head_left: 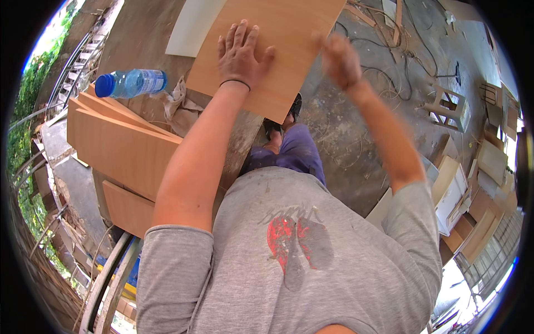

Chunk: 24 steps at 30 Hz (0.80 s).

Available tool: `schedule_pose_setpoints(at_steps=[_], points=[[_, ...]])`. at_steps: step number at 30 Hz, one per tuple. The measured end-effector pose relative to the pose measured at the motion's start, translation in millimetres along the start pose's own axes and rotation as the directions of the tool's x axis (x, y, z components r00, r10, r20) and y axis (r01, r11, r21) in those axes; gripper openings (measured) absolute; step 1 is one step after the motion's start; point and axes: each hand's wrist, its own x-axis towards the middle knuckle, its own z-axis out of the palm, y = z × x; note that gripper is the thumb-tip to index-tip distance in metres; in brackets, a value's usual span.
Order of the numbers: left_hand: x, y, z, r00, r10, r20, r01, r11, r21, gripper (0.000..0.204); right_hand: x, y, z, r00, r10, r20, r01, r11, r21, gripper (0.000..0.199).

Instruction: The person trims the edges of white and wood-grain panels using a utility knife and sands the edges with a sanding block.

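A flat wood-grain board (283,61) lies on the workbench (136,36), its right edge reaching out over the floor. My left hand (243,58) presses flat on the board with its fingers stretched out, a thin dark band around the wrist. Just past the board's right edge is my right hand (340,62), blurred by motion. Its fingers look curled in; whatever they hold, if anything, is too smeared to make out. A white panel (191,28) shows from beneath the board's left side.
Left of my forearm, a blue-capped plastic bottle (133,83) lies near a crumpled rag (179,103). Several cut wood-grain boards (125,145) are stacked closer to me. Cables (384,72) cross the concrete floor at right, with a small stool (448,108) and loose panels (450,192) beyond.
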Motion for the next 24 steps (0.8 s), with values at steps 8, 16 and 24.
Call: schedule_pose_setpoints(at_steps=[8, 16, 24], points=[[-2.3, -4.7, 1.4, 1.0, 0.018, -0.017, -0.017, 0.998, 0.06, 0.064, -103.1, -136.7, -34.1, 0.917, -0.322, 0.235, 0.209, 0.89, 0.406, 0.037], [5.2, 2.1, 5.1, 0.999, 0.039, -0.02, -0.037, 0.995, 0.088, 0.063, 56.3, 83.1, -3.0, 0.993, 0.014, 0.119, 0.01, 0.979, -0.205, 0.036], [-0.3, -3.1, -1.1, 1.0, 0.02, 0.001, -0.02, 0.999, 0.048, 0.063, -103.8, -147.7, -43.3, 0.85, -0.419, 0.32, 0.28, 0.873, 0.399, 0.022]])
